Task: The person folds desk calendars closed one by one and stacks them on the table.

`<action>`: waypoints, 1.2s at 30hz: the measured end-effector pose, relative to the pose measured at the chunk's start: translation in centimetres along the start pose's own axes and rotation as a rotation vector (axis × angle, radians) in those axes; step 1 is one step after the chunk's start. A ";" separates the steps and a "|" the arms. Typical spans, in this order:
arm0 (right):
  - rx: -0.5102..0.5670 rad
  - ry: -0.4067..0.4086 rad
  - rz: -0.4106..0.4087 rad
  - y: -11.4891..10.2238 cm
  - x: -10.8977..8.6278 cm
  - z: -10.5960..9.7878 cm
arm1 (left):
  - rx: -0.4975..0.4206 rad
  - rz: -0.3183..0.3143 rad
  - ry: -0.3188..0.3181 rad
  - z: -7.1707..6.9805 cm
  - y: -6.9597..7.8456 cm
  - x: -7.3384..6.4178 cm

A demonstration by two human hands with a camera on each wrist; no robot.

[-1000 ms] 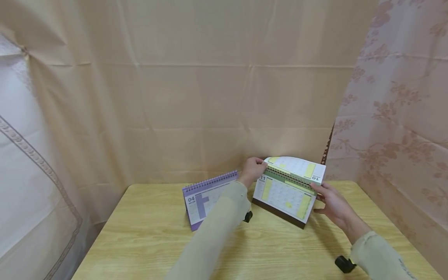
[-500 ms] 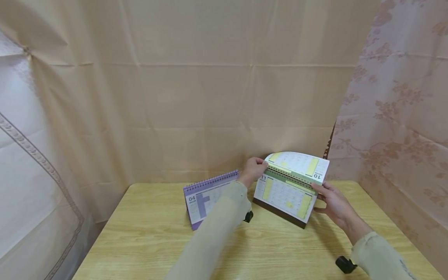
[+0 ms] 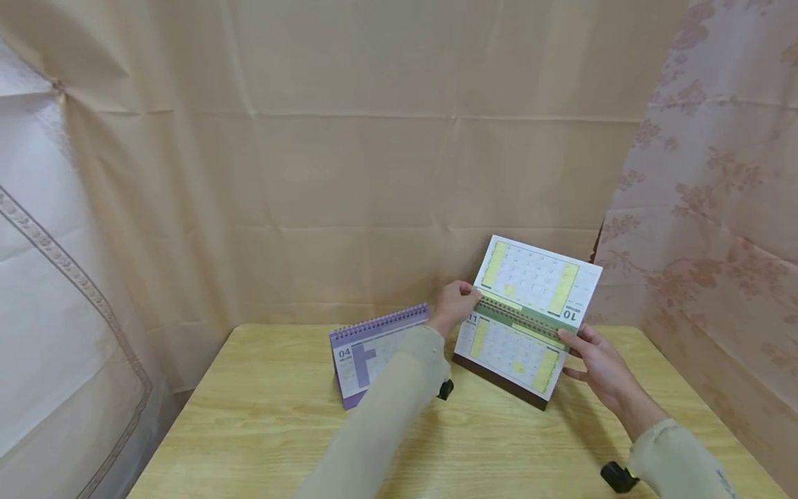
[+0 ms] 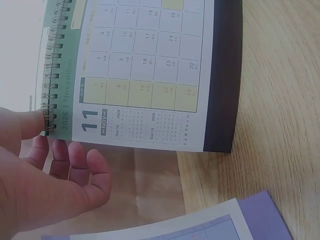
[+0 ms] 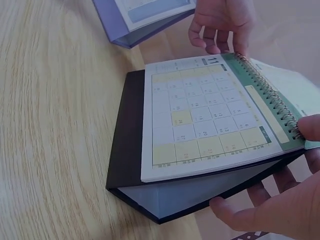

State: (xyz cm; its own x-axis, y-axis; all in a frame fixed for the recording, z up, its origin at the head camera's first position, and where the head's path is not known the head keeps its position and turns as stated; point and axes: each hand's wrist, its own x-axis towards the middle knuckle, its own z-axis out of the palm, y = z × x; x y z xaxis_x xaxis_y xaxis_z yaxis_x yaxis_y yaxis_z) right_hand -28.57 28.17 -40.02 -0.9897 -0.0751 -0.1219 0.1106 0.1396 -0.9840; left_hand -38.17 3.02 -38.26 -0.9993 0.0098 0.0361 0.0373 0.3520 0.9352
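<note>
A spiral-bound desk calendar (image 3: 508, 350) with a dark brown base stands on the table, its November page facing me. Its October page (image 3: 539, 274) sticks up beyond the rings, upside down to me. My left hand (image 3: 454, 308) pinches the left end of the spiral binding (image 4: 49, 95), thumb on top and fingers beneath. At the binding's other end my right hand (image 3: 595, 360) grips the corner; in the right wrist view its thumb lies on the rings and its fingers (image 5: 240, 212) reach under the dark stand.
A purple desk calendar (image 3: 358, 364) showing 04 stands to the left, partly hidden by my left sleeve (image 3: 386, 402). The wooden table (image 3: 249, 416) ends at a beige curtain (image 3: 343, 173) behind, with a flowered cloth (image 3: 717, 242) on the right.
The October page has swung up from lying back behind the rings to standing nearly flat and raised above them. Both hands keep their hold at the binding's ends.
</note>
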 end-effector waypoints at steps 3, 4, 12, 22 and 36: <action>-0.024 0.026 -0.003 0.0 0.0 0.0 | 0.004 0.022 0.003 0.1 0.0 0.0; -0.029 0.029 -0.004 0.0 0.0 0.0 | 0.001 0.022 0.005 0.1 -0.1 0.0; -0.072 0.038 -0.015 0.1 -0.1 0.1 | -0.017 0.001 0.004 0.0 -0.2 -0.4; -0.155 0.067 -0.076 -0.1 -0.3 -0.3 | 0.053 0.057 0.021 -0.1 0.2 -0.9; -0.303 0.142 -0.149 0.1 -0.2 -0.4 | 0.065 0.065 0.038 0.3 -0.1 -0.7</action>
State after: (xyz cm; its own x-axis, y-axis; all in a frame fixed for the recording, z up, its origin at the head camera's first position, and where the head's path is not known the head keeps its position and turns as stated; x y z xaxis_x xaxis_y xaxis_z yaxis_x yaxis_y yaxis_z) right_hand -28.37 28.62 -40.03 -0.9980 0.0179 0.0601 -0.0469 0.4252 -0.9039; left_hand -37.45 3.23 -38.47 -0.9938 -0.0002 0.1108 0.1009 0.4121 0.9055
